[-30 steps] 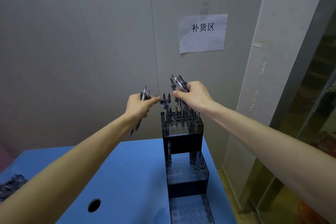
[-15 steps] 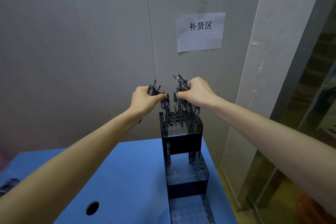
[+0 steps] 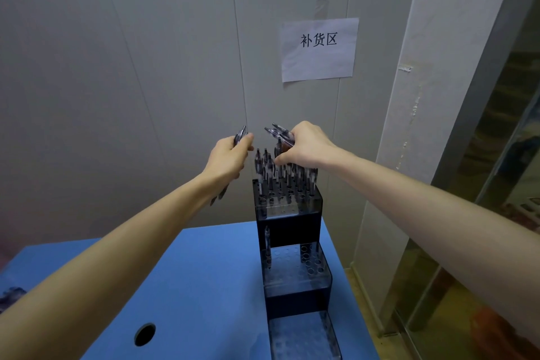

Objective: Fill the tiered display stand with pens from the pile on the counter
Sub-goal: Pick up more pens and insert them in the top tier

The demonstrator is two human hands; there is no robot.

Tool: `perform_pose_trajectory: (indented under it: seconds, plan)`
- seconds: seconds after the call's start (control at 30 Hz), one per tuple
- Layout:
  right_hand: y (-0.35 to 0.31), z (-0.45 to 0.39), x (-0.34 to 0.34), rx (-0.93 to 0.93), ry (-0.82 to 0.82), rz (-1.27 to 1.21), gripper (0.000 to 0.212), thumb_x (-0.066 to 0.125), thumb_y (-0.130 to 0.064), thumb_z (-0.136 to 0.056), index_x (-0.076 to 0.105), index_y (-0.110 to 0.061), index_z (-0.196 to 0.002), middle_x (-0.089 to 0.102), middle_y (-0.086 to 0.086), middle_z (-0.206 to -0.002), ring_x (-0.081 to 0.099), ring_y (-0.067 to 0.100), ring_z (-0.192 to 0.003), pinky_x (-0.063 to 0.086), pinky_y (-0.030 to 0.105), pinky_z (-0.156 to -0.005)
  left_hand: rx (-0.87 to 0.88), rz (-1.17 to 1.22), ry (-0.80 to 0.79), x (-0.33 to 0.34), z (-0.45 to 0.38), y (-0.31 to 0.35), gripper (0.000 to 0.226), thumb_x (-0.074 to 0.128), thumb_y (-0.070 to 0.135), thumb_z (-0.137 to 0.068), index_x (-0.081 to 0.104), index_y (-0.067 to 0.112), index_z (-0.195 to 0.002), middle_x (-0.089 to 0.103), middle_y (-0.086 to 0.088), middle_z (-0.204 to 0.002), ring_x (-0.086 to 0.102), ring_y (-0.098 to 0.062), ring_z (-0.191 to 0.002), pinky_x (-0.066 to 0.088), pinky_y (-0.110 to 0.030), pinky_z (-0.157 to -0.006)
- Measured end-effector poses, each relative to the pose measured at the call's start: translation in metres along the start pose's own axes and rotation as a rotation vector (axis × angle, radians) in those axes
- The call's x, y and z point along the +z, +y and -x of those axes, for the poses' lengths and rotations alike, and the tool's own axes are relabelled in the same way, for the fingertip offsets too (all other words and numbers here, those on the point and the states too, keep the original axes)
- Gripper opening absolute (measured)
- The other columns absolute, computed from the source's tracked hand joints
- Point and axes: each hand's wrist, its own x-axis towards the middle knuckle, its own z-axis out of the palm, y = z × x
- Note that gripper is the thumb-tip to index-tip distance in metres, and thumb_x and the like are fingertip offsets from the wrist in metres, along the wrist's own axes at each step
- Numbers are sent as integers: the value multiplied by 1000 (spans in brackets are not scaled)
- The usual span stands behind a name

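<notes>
Left hand has drawn back from the stand — both hands grip pens, right hand over it.

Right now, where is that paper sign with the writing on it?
In the head view, the paper sign hangs on the wall, upper right of centre, above the right hand and the tiered pen stand.
</notes>
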Motion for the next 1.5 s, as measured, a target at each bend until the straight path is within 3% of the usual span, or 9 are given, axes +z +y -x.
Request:
perform_pose_trajectory:
  seconds: [0.37, 0.53, 0.67, 0.83, 1.03, 1.1, 1.2, 1.33, 1.5]
  plan:
    - [-9, 8, 9, 14, -99, 240, 48, 89, -32, -75, 45, -14, -71, 53, 2, -71, 53, 25, -70, 34, 30, -51, 48, 159, 21, -7, 5, -2, 10, 45, 20, -106, 47, 12, -100, 68, -7, -83, 51, -13, -55, 39, -27, -48]
    - [-5, -1, 4, -11, -68, -24, 20, 67, -27, -90, 62, -12, -78, 67, 3, -73, 61, 24, -68, 45, 31, -60, 63, 244, 7, -8, 7, -3, 17, 46, 21, -109, 48, 5, -111, 71, -16, -89, 68, -23, -66, 57, -32, -56]
    - [2, 1, -3, -23, 83, -206, 33, 54, -32, -101, 74, -10, -87, 75, 1, -70, 61, 13, -56, 52, 33, -65, 93, 120, 62, -10, 6, -8, 21, 46, 27, -109, 51, 7, -113, 75, -12, -89, 73, -27, -72, 60, -37, -62]
    - [9, 3, -2, 23, 180, -245, 45, 53, -43, -98, 77, -16, -72, 75, 1, -72, 64, 17, -63, 48, 29, -66, 195, -241, 142, -13, 3, -11, 22, 44, 35, -108, 53, 17, -99, 77, 7, -87, 70, -14, -84, 51, -37, -77]
    - [15, 6, -3, -31, 149, -272, 44, 58, -44, -99, 76, -6, -84, 46, -13, -35, 48, 4, -43, 39, 26, -55, 264, -316, 114, -17, 3, -13, 24, 46, 36, -108, 52, 14, -102, 76, 8, -87, 63, -18, -78, 45, -35, -70]
    - [14, 6, -3, -76, 134, -240, 40, 58, -40, -100, 69, -5, -83, 50, -14, -45, 48, 2, -47, 39, 29, -57, 290, -327, 107, -17, 3, -13, 23, 47, 36, -108, 52, 14, -104, 76, 8, -88, 64, -18, -79, 45, -33, -68]
    - [13, 8, 1, -139, 141, -199, 22, 56, -30, -99, 65, -11, -94, 72, 2, -82, 69, 22, -79, 56, 41, -74, 322, -327, 95, -16, 4, -14, 24, 47, 36, -108, 51, 12, -105, 76, 7, -87, 64, -16, -74, 45, -31, -64]
    - [9, 11, 2, -139, 156, -182, 18, 60, -27, -89, 58, -13, -101, 72, 2, -84, 68, 26, -85, 55, 42, -75, 402, -389, 72, -18, 6, -14, 24, 46, 38, -108, 47, 14, -102, 73, 3, -77, 65, -15, -65, 48, -33, -61]
    - [9, 11, 4, -194, 119, -50, 22, 50, -37, -102, 55, -18, -92, 71, 0, -79, 65, 23, -77, 52, 39, -71, 470, -503, 81, -24, 6, -14, 27, 44, 42, -107, 46, 16, -102, 71, 5, -73, 65, -18, -65, 54, -41, -70]
